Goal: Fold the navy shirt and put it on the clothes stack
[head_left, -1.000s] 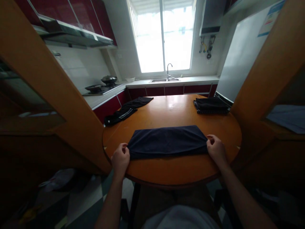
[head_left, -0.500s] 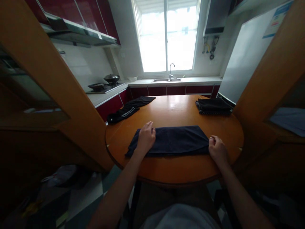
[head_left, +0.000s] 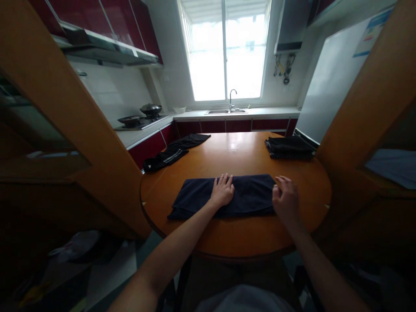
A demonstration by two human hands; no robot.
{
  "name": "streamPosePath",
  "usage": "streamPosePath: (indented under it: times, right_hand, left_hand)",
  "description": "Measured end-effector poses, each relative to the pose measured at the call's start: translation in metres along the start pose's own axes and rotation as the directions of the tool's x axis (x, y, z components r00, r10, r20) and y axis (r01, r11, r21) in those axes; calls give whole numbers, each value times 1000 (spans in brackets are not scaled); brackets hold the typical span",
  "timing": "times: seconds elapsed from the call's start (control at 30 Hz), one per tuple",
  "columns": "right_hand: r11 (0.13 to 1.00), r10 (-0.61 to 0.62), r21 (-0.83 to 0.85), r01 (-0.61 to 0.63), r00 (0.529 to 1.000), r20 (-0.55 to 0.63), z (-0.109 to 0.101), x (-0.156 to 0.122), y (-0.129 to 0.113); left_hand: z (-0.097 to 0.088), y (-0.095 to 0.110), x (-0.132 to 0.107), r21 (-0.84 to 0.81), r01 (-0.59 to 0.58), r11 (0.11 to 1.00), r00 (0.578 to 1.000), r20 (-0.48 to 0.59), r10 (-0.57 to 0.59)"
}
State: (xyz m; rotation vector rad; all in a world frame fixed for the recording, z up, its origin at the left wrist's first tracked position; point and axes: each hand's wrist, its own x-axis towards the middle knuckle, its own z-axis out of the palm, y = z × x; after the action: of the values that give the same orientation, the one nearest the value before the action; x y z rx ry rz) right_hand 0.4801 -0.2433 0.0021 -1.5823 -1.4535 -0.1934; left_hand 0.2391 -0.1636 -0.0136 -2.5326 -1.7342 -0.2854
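Note:
A folded dark navy garment (head_left: 253, 199) lies flat in a long band across the near part of the wooden table (head_left: 234, 238). My left hand (head_left: 223, 190) rests palm down on the middle of it, fingers stretched out and a little apart. At the garment's right end is my right hand (head_left: 286, 199), with its fingers extended and the thumb apart from them. It covers part of that end, so whether it touches the cloth is hard to see.
Black clothing (head_left: 175, 151) with light stripes lies loosely along the table's far left edge. A stack of folded black cloth (head_left: 290, 147) sits at the far right. Beyond are a counter with a sink (head_left: 225, 112), pans (head_left: 150, 109) on a stove, and wooden frames on both sides.
My left hand has moved right, from the garment's left part to its middle, and lies flatter. My right hand has opened from its pinch on the right corner and shifted slightly left.

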Motion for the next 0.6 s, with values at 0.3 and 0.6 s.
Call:
streamPosePath:
  times: [0.3, 0.6]
  right_hand:
    - [957, -243, 39, 286, 725, 645, 106, 37, -79]
    - [950, 35, -239, 201, 692, 721, 98, 34, -10]
  left_hand:
    - [-4, 0, 0, 25, -6, 1000, 999, 33, 5]
    - [0, 1, 0, 44, -5, 999, 1000, -25, 6]
